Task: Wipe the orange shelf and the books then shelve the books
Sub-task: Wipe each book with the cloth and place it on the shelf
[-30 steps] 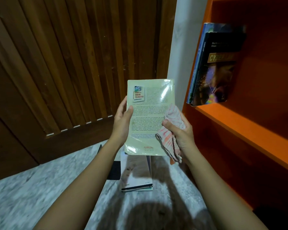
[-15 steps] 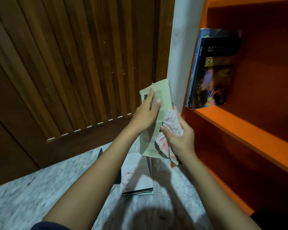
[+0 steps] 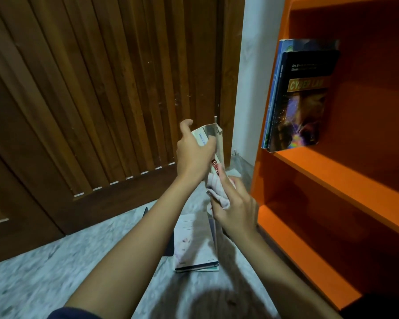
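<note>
My left hand point(image 3: 194, 155) grips a pale paperback book point(image 3: 211, 139), held upright and turned almost edge-on, in front of the wooden door. My right hand point(image 3: 234, 210) is closed on a pink striped cloth point(image 3: 217, 189) pressed against the book's lower end. The orange shelf point(image 3: 332, 180) stands at the right. Two books lean upright at the left end of its upper board, a black one titled Cyber Law point(image 3: 302, 100) in front of a blue one point(image 3: 274, 88).
Several more books point(image 3: 194, 247) lie stacked on the marble floor point(image 3: 55, 272) below my hands, close to the shelf's left side. A slatted wooden door point(image 3: 101, 100) fills the left and a white wall strip point(image 3: 249, 77) separates it from the shelf.
The book was flat with its back cover facing me; my left hand has turned it around to nearly edge-on and raised it. The cloth stays against its lower part.
</note>
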`<state>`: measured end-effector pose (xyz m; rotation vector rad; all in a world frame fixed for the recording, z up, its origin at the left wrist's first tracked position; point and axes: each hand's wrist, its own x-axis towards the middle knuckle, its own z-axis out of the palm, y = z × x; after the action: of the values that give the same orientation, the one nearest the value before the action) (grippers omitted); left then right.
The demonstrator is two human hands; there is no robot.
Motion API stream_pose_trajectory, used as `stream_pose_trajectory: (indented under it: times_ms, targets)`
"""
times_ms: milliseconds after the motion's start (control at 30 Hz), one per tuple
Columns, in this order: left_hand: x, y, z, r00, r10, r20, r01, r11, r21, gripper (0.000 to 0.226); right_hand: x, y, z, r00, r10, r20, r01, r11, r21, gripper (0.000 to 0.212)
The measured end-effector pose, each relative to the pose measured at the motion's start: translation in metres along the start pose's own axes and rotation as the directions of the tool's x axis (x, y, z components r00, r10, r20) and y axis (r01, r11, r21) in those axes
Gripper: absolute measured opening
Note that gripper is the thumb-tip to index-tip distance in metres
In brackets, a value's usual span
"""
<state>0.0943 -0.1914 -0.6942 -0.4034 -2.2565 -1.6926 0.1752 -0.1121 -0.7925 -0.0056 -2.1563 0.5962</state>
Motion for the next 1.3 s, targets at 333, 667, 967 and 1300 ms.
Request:
stream_pose_trajectory:
  times_ms: [333,667,967,1300]
  targets:
    - [0.003,-0.004,-0.007,0.974,-0.063,-0.219,-0.057,0.863,-0.501,0.035,0.006,-0.004,-0.001,0.978,-0.075,-0.195,0.072,0.997,-0.023,0.06]
    - [0.01,-0.015,-0.025,0.983,0.042,-0.181,-0.127,0.863,-0.488,0.006,0.082,-0.006,-0.014,0.997,0.069,-0.023,-0.056,0.928,0.368,0.042]
    - [0.013,-0.014,-0.032,0.982,0.016,-0.189,-0.114,0.843,-0.526,0.009,0.109,0.014,-0.007,0.906,0.389,-0.164,-0.32,0.886,0.336,0.028]
    - [0.016,-0.029,-0.032,0.932,-0.124,-0.34,-0.097,0.82,-0.564,0.01,0.061,0.032,0.009,0.9,0.437,-0.009,-0.407,0.846,0.344,0.031]
